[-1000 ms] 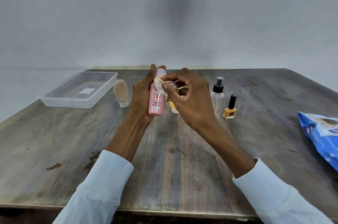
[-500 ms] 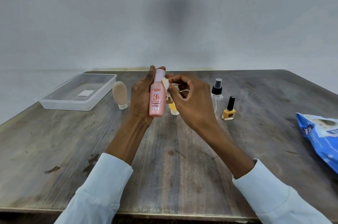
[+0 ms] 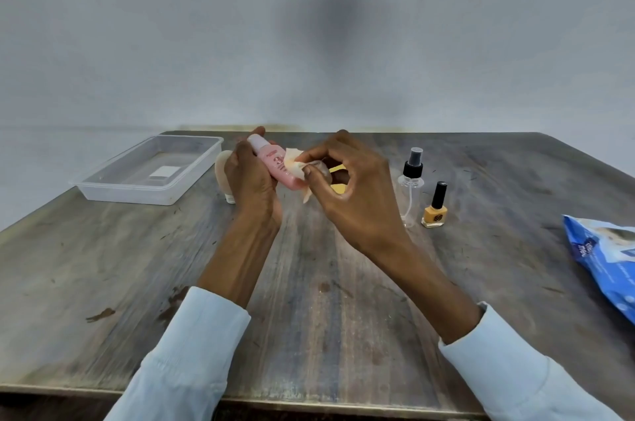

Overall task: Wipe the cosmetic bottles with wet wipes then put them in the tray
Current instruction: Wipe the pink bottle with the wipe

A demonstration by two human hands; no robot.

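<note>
The left hand (image 3: 252,176) grasps a pink bottle (image 3: 275,162) above the middle of the counter (image 3: 309,300), fingers curled round its upper part; the bottle is tilted, cap toward the far left, base toward the near right. The right hand (image 3: 347,193) pinches a wet wipe (image 3: 298,169) between thumb and fingertips and presses it against the bottle's lower side, with a loose corner of the wipe hanging below. So both grips are clenched, one on the bottle, one on the wipe.

A clear plastic tray (image 3: 103,185) sits at the far left of the counter with only a white label showing on its bottom. Just right of it, partly hidden behind the left hand, stands a beige tube (image 3: 222,173) on its cap. Something yellow (image 3: 338,187) shows behind the right hand; what it is cannot be told. To the right stand a clear spray bottle (image 3: 411,183) with a black pump and, just beside it, a yellow nail polish bottle (image 3: 435,211). A blue wipes pack (image 3: 608,259) lies at the right edge.
</note>
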